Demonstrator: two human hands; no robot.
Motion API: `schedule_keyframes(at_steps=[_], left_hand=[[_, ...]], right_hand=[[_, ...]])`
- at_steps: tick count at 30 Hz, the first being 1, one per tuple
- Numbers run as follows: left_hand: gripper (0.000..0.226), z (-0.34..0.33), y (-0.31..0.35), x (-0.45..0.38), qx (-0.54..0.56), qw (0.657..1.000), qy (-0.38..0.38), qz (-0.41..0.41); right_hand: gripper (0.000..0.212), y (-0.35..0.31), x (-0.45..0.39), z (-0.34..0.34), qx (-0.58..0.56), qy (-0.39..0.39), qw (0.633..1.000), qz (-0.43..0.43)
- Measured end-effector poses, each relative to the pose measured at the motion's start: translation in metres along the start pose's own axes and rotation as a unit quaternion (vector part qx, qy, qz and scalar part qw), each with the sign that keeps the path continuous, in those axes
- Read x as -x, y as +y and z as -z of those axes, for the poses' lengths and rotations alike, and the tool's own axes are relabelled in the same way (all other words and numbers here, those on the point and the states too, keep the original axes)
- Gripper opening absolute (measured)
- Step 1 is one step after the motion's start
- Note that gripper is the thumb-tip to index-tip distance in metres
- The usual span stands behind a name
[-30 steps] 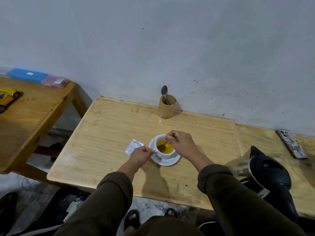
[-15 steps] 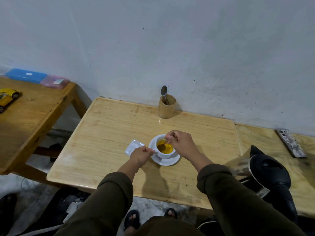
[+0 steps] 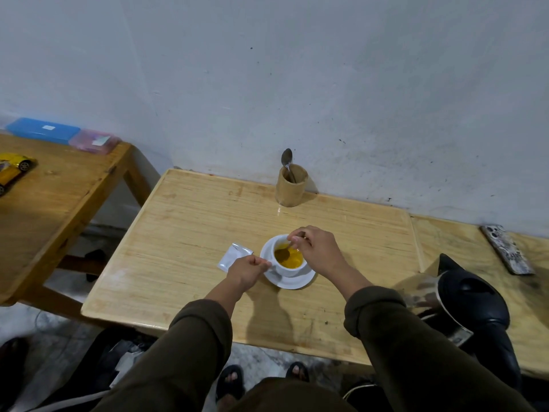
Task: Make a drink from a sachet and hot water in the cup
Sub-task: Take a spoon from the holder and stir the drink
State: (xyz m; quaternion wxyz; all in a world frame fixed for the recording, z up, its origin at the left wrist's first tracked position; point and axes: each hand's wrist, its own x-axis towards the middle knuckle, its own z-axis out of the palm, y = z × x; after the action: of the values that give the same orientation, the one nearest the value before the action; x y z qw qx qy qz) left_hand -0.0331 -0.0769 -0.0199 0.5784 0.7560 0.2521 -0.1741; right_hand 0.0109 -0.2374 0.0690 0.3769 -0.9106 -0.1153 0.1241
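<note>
Two dark olive sleeves reached in from the near edge of the frame, and your hands met at the white cup (image 3: 287, 264) on its saucer (image 3: 292, 281), near the middle of the pale wooden tabletop (image 3: 184, 263). Your left hand (image 3: 246, 270) had its fingers (image 3: 261, 264) pinched shut at the cup's left side, where the handle would be, though the handle itself was hidden. Your right hand (image 3: 316, 249) hung over the cup's far rim, fingers closed on the handle of a small spoon (image 3: 285, 251) whose bowl sat down in the yellow-orange drink (image 3: 292, 258). Just left of the saucer, partly behind your left hand, the torn silvery sachet (image 3: 233, 255) lay flat on the wood. Off to your right, at the tabletop's near corner, stood the steel kettle (image 3: 463, 298) with its black lid. Farther back, against the wall, a wooden holder (image 3: 291, 188) stood upright with a second spoon (image 3: 287, 160) sticking out of it. At the far right, a patterned phone (image 3: 506, 248) lay beside the wall.
</note>
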Motion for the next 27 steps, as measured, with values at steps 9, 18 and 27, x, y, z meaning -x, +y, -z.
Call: schedule_keyframes(at_steps=[9,18,27], left_hand=[[0.019,0.003,-0.002,-0.004,-0.008,1.000,-0.014,0.004],[0.021,0.004,-0.006,-0.010,-0.030,0.999,-0.029,-0.004],[0.023,0.004,-0.008,-0.007,-0.055,0.998,-0.023,-0.027]], right_hand=[[0.020,0.006,-0.008,-0.001,0.094,0.044,0.994,-0.023],[0.020,0.008,0.021,-0.009,0.021,0.017,0.999,-0.020],[0.021,0.017,0.071,-0.014,-0.122,0.035,0.980,-0.152]])
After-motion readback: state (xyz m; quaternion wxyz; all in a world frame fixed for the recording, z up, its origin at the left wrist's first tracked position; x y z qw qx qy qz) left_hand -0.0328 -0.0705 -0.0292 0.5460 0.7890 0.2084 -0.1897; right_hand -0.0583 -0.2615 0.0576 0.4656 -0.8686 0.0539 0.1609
